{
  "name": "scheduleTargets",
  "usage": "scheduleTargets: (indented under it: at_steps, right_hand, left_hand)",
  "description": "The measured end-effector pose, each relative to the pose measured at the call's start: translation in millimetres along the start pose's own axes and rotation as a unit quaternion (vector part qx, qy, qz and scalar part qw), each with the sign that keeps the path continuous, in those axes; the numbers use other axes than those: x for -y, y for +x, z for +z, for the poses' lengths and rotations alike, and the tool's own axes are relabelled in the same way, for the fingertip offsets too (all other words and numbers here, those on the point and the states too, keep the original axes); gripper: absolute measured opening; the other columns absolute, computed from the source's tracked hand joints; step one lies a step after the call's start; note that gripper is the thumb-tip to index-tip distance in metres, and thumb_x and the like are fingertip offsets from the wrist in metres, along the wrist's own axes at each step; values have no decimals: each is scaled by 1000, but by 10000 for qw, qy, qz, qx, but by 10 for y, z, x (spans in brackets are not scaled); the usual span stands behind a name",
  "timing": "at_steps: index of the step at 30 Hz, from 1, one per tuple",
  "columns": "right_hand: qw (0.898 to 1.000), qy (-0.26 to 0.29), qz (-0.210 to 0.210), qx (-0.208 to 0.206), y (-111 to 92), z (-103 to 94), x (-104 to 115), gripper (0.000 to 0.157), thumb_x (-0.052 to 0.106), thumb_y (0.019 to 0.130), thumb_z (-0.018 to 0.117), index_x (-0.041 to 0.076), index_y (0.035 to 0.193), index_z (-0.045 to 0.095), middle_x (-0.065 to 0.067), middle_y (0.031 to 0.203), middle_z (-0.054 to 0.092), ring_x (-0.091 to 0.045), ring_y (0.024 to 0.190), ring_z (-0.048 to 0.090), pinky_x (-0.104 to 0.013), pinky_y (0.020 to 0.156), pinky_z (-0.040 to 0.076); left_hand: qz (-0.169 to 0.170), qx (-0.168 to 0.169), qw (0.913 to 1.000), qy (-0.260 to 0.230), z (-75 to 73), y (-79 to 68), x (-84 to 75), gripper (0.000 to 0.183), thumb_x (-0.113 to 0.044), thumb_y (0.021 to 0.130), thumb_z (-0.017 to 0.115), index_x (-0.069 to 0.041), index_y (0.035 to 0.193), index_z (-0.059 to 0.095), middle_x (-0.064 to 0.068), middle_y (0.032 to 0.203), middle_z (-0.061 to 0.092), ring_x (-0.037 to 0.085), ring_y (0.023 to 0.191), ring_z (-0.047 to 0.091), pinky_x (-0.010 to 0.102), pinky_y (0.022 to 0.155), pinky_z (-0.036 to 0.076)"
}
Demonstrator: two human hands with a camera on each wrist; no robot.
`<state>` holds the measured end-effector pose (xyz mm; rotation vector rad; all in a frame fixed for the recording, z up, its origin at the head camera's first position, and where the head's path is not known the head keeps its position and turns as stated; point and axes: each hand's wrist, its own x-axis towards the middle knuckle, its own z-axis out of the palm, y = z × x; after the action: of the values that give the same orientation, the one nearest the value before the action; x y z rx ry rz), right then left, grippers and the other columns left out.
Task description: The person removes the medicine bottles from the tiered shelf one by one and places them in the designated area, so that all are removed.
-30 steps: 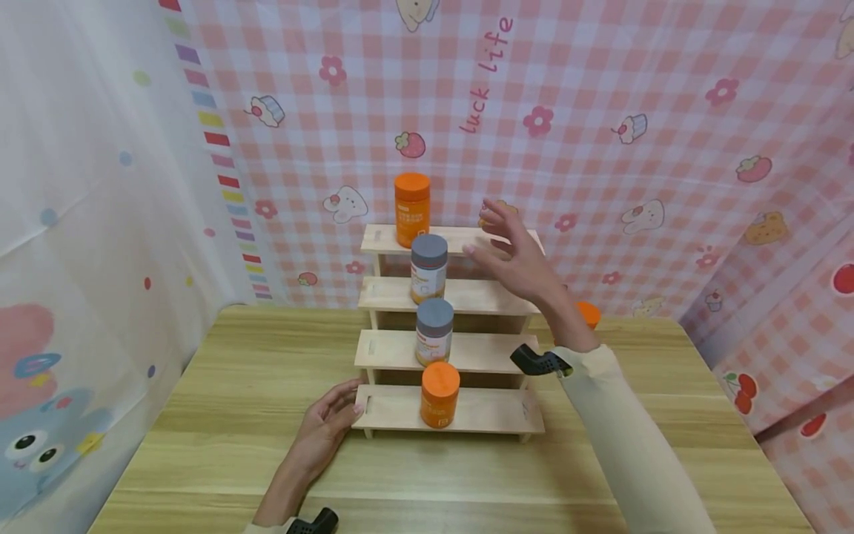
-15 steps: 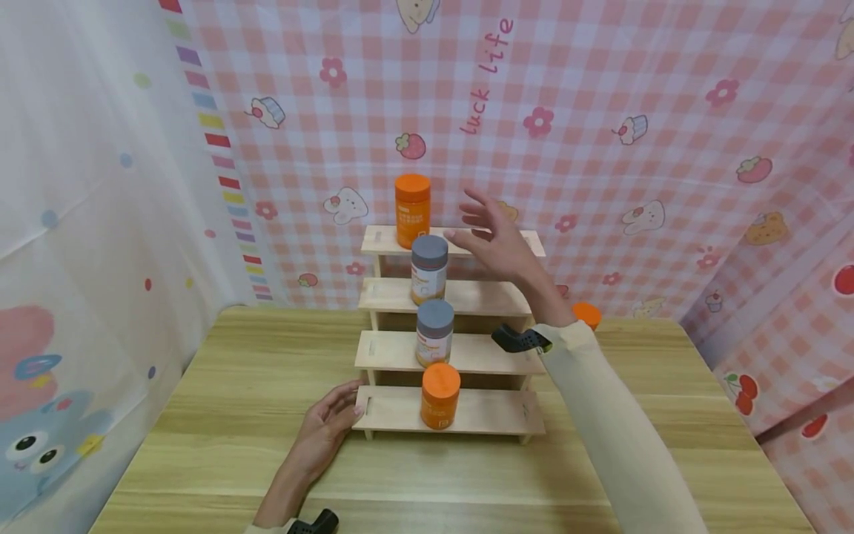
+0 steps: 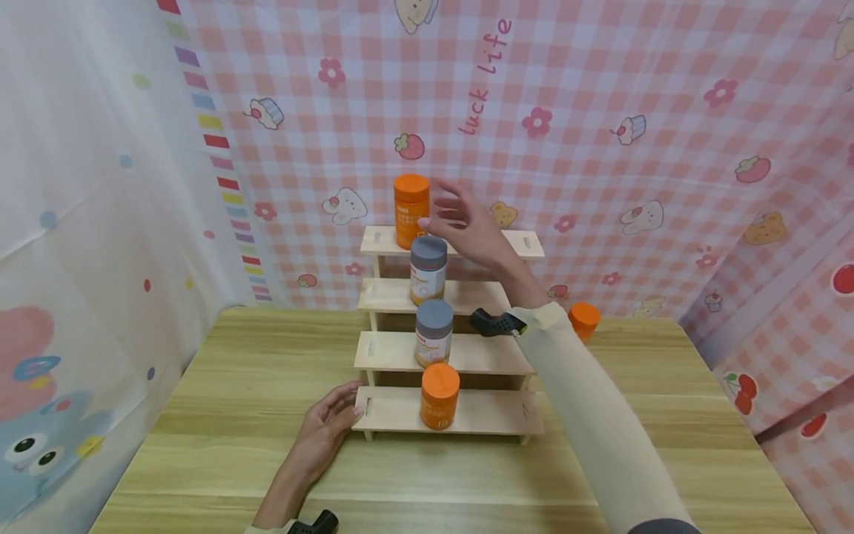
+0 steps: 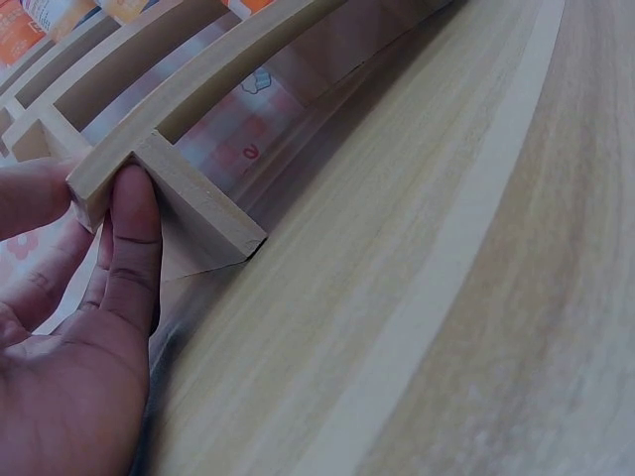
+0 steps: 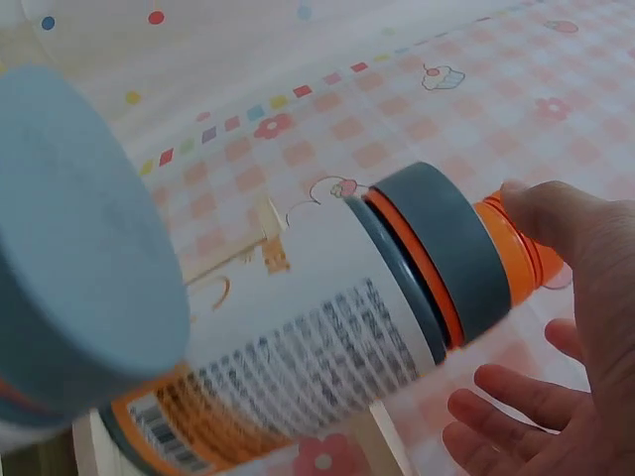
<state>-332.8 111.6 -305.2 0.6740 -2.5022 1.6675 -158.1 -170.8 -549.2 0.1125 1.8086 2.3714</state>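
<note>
A pale wooden stepped rack (image 3: pixel 490 410) stands on the table, with a jar on each of its several tiers. My left hand (image 3: pixel 320 432) pinches the left end of the lowest board; in the left wrist view the thumb and fingers lie around the board's end (image 4: pixel 91 188). At the top tier, my right hand (image 3: pixel 470 228) has its fingers spread beside an orange jar (image 3: pixel 411 202). Its thumb overlaps that jar's right edge; whether they touch I cannot tell. Two grey-capped jars (image 3: pixel 428 271) occupy the middle tiers, and a shorter-looking orange jar (image 3: pixel 439 397) sits on the lowest.
Behind the rack's right side, another orange-capped jar (image 3: pixel 584 319) is partly hidden by my right sleeve (image 3: pixel 587 400). A pink checked cloth (image 3: pixel 567 148) hangs close behind the rack. The wood-grain table (image 3: pixel 220 415) extends to both sides.
My right hand has moved left along the top tier, up to the orange jar there. The orange-capped jar at the right shows more now. My left hand has stayed in place.
</note>
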Motion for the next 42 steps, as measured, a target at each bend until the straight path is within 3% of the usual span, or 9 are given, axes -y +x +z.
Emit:
scheduleTargets:
  at_steps: [13, 25, 42]
  right_hand:
    - [9982, 3, 593, -114, 169, 162, 112, 80, 44, 94, 76, 27, 161, 35, -5, 153, 49, -24, 135, 50, -45, 109, 46]
    - [9991, 53, 418, -89, 237, 228, 90, 64, 39, 97, 74, 30, 154, 45, -5, 138, 62, -22, 121, 59, -44, 105, 49]
    - [9986, 228, 437, -176, 156, 158, 151, 67, 36, 98, 73, 29, 157, 42, -8, 141, 60, -24, 123, 59, -45, 103, 50]
  left_hand:
    - [-122, 18, 9999, -68, -8, 2, -16, 57, 3, 97, 65, 10, 149, 44, 17, 132, 55, 18, 117, 61, 27, 97, 54]
    - [-129, -36, 9999, -108, 6, -14, -30, 57, 5, 96, 64, 11, 148, 43, 18, 131, 56, 17, 115, 61, 27, 95, 54]
    - [-42, 8, 9999, -104, -1, -22, -24, 58, 4, 96, 65, 12, 148, 41, 20, 134, 55, 18, 116, 61, 28, 96, 54]
